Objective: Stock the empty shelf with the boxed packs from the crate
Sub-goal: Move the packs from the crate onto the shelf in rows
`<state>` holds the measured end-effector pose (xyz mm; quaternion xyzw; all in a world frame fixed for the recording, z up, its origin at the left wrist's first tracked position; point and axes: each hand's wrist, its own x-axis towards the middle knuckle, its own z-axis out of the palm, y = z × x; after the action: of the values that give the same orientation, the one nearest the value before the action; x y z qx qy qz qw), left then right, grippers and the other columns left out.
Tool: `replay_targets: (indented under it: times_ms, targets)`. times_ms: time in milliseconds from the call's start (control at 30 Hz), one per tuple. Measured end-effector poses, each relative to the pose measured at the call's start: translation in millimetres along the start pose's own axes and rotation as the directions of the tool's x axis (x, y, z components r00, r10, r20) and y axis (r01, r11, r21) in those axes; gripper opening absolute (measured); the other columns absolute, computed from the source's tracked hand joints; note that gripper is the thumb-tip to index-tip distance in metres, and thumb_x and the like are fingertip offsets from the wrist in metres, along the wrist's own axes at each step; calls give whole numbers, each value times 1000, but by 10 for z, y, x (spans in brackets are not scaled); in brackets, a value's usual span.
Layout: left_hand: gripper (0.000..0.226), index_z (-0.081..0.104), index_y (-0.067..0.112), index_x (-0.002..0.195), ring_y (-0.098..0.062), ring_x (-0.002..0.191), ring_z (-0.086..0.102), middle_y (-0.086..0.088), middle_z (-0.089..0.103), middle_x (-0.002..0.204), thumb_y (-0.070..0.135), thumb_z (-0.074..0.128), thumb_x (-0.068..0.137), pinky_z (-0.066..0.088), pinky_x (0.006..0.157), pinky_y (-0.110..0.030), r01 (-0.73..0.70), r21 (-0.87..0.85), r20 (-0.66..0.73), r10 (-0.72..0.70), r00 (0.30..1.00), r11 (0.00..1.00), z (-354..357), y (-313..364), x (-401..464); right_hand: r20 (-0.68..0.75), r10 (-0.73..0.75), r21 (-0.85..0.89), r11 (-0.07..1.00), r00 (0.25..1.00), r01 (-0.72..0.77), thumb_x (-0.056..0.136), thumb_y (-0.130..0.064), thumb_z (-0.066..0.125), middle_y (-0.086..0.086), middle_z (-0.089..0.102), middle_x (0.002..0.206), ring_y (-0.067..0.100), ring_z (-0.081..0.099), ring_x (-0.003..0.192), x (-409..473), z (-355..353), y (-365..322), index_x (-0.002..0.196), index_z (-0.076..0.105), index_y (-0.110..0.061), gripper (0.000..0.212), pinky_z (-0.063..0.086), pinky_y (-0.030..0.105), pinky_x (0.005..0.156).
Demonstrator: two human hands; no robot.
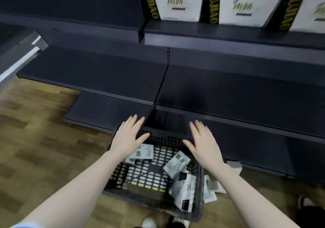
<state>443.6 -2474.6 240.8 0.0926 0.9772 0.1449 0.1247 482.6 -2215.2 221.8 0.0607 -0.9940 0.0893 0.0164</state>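
Black crate (pixel 151 202) at six o'clock holds four packs (pixel 176 164); three boxes (pixel 181 0) at one o'clock. Our left hand (pixel 129 136) and right hand (pixel 204 143) hover flat, empty.

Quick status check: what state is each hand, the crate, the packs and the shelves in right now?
left hand: open, holding nothing
right hand: open, holding nothing
crate: on floor, few packs left
boxed packs: lying loose in crate
middle shelf: bare
upper shelf: holds upright boxes

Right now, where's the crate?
In the head view the black perforated crate sits on the wood floor at lower centre, in front of the bottom shelf, beneath the open left hand and right hand.
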Motion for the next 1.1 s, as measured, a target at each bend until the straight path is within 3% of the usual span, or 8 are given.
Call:
replay_targets:
  times_ms: [167, 300, 467, 567, 700, 800, 967, 1100]
  targets:
    - [69, 9, 28, 153, -13, 147, -3, 3, 1, 161, 60, 29, 94, 3, 118, -30, 61, -6, 142, -59, 988, 998, 609, -396, 31, 116, 27, 18, 999, 993, -29, 97, -53, 5, 16, 55, 129, 27, 55, 118, -83, 593, -106, 128, 54, -3, 76, 41, 39, 99]
    - [93, 7, 28, 153, -14, 147, -2, 3, 2, 160, 81, -2, 77, 3, 117, -29, 72, 19, 241, -75, 968, 997, 1170, -753, 141, 173, 79, -12, 997, 982, -78, 95, -53, 17, 11, 54, 133, 23, 51, 122, -158, 1138, -174, 129, 53, -7, 68, 29, 31, 106]
    - [69, 10, 25, 153, -18, 148, 2, -3, 4, 160, 56, 32, 95, 3, 119, -32, 55, 64, 326, -73, 943, 996, 1875, -1234, 379, 201, 118, 35, 991, 972, -127, 94, -51, 25, 16, 52, 133, 25, 43, 125, -181, 1821, -290, 130, 48, -3, 65, 13, 32, 109]
    - [68, 12, 21, 152, -21, 148, 3, -7, 6, 160, 53, 34, 97, 1, 118, -33, 28, 132, 349, -73, 934, 991, 2252, -1495, 588, 174, 156, 95, 980, 972, -174, 93, -48, 32, 19, 49, 134, 24, 32, 126, -212, 2214, -334, 132, 45, 0, 63, 17, 30, 109]
    - [71, 13, 17, 152, -25, 147, 6, -10, 11, 159, 51, 40, 96, 5, 119, -37, -64, 229, 378, -28, 925, 971, 2656, -1781, 977, 184, 173, 106, 975, 968, -194, 92, -47, 31, 19, 45, 137, 25, 32, 126, -296, 2656, -338, 134, 43, 0, 64, 38, 43, 105]
    - [77, 12, 16, 152, -26, 146, 8, -11, 14, 158, 52, 46, 93, 6, 119, -39, -113, 301, 397, -17, 918, 947, 2887, -1918, 1275, 167, 194, 70, 976, 967, -207, 92, -46, 31, 21, 48, 134, 26, 33, 125, -345, 2920, -296, 132, 44, 1, 63, 37, 42, 105]
    - [95, 15, 18, 150, -30, 132, 35, -11, 39, 144, 61, 61, 79, 26, 109, -40, -101, 566, 378, -149, 914, 818, 3154, -1828, 1581, 179, 220, 18, 974, 959, -227, 93, -46, 31, 24, 48, 135, 32, 40, 126, -391, 3262, -252, 133, 45, 1, 63, 29, 45, 104]
    - [109, 9, 21, 151, -31, 126, 41, -10, 45, 139, 63, 70, 71, 34, 100, -38, -44, 631, 452, -320, 833, 775, 3215, -1725, 1738, 191, 225, 5, 973, 955, -230, 94, -46, 31, 25, 47, 134, 35, 45, 125, -355, 3394, -255, 133, 43, -1, 61, 26, 46, 104]
